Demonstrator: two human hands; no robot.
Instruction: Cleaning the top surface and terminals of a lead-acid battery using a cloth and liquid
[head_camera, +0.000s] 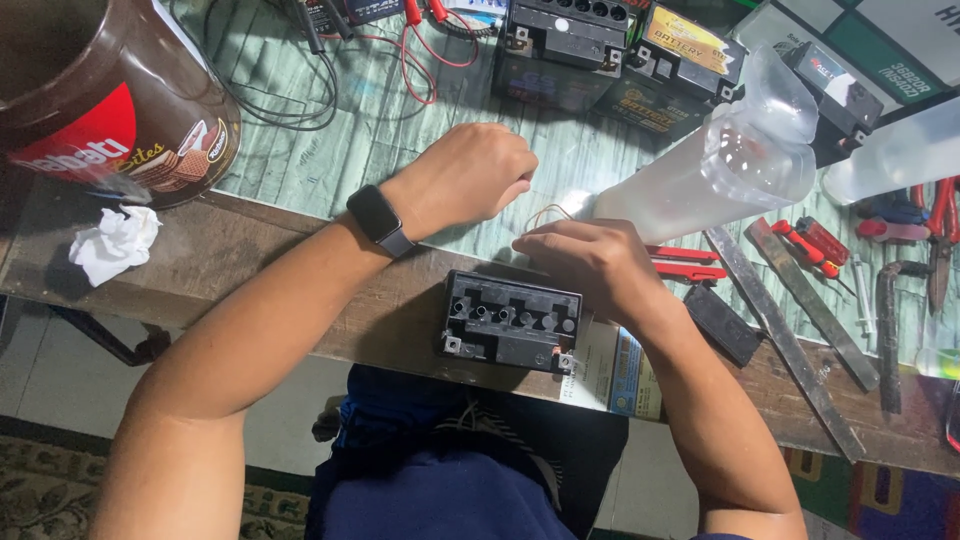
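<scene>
Two hands of ours work just beyond a small black battery (510, 322) that sits at the near edge of the wooden bench (230, 260), on a printed leaflet (612, 368). Our left hand (478, 175), with a dark watch (380, 220) on its wrist, is curled into a loose fist. Our right hand (585, 262) is bent over the battery's far right corner, fingers drawn together on a thin pale wire (545, 214) looping between the hands. A clear plastic bottle (715, 165) lies tilted to the right.
</scene>
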